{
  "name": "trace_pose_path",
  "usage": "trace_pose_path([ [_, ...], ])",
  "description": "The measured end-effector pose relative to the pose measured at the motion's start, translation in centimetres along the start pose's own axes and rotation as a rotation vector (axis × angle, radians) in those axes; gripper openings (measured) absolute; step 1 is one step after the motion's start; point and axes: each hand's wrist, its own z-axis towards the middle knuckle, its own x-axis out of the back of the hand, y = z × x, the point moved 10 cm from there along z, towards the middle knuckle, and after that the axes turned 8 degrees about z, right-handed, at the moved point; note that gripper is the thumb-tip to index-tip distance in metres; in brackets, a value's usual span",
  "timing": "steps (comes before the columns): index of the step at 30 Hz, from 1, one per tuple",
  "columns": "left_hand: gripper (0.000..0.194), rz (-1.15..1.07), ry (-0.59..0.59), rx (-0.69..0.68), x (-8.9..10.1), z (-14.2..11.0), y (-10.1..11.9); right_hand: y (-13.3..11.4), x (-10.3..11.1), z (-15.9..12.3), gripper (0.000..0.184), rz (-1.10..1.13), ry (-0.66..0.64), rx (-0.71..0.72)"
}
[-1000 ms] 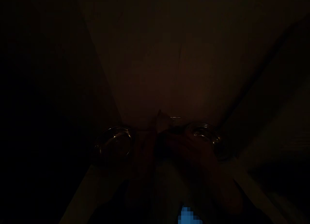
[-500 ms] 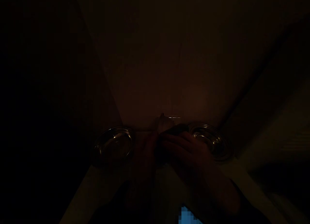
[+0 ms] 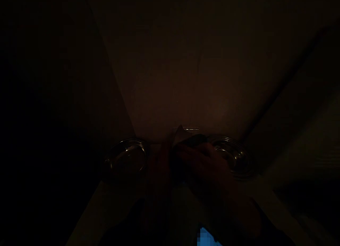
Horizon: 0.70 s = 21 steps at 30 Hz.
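Observation:
The scene is very dark. In the middle, my right hand [image 3: 204,161] is curled over a dark, rounded object [image 3: 198,139] whose kind I cannot make out. My left hand [image 3: 158,164] is close on the left side, and its fingers are lost in shadow. Between the hands, a paler pointed piece [image 3: 181,134] that looks thin, like paper or cloth, sticks up beyond the dark object. A shiny round metal dish [image 3: 107,163] stands to the left of my left hand. Another metal dish [image 3: 245,157] lies to the right, partly behind my right hand.
The pale tabletop [image 3: 87,210] is dimly visible at the lower left. Behind the dishes is a plain wall-like surface [image 3: 172,83], with a thin bright line [image 3: 192,129] low on it. At the bottom edge a blue glowing patch [image 3: 207,238] shows.
The picture has grown a little darker over the hands. The pale piece's tip shows as a clearer point now, and my right fingers have shifted slightly. Both dishes stay put.

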Motion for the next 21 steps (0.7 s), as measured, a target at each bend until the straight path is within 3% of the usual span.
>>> trace_pose_path([
  [2, 0.034, 0.01, 0.01, 0.023, 0.2, 0.1, 0.1, -0.6, 0.0, -0.1, 0.026, 0.018, 0.008, 0.032],
  [5, 0.035, 0.071, 0.041, 0.04, 0.5, -0.6, 0.5, 0.9, 0.8, 0.0, 0.025, -0.012, 0.062, -0.05],
  [9, 0.034, 0.04, -0.088, 0.031, -1.0, -2.0, 1.0, 3.9, 2.2, 0.1, 0.025, -0.054, 0.121, -0.219],
  [11, 0.035, 0.011, -0.1, 0.03, -1.1, -2.1, 1.0, 3.5, 2.2, 0.2, 0.025, -0.059, 0.119, -0.197],
  [17, 0.041, -0.032, -0.05, -0.006, -0.3, -1.1, 0.7, -1.0, 0.7, 0.2, 0.022, -0.012, 0.05, 0.044],
  [21, 0.04, 0.003, -0.085, -0.016, -0.6, -1.5, 1.0, 1.0, 1.6, 0.3, 0.025, -0.054, 0.087, -0.076],
])
